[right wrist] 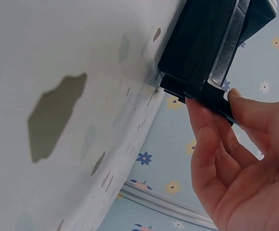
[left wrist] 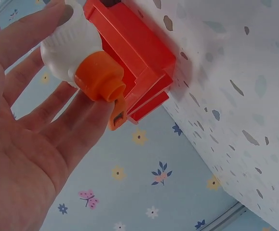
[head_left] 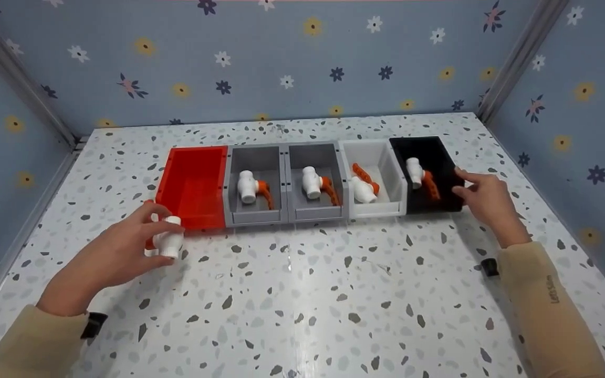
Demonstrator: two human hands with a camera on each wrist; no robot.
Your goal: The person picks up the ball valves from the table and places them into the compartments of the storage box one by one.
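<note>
My left hand point(head_left: 118, 244) grips a white ball valve point(head_left: 169, 239) between thumb and fingers, just in front of the red bin point(head_left: 192, 184). In the left wrist view the orange handle point(left wrist: 100, 77) of this valve points away from the palm. At the far right end of the row, my right hand point(head_left: 489, 199) pinches the side wall of the black bin point(head_left: 449, 157). A white valve with an orange handle point(head_left: 415, 173) lies inside that bin. In the right wrist view, thumb and fingertips hold the black bin's edge point(right wrist: 206, 96).
Between the red and black bins stand two grey bins point(head_left: 255, 218) and a white bin point(head_left: 378, 210), each with one valve in it. The speckled table point(head_left: 302, 294) extends in front, and flowered walls point(head_left: 260, 63) close off the back and sides.
</note>
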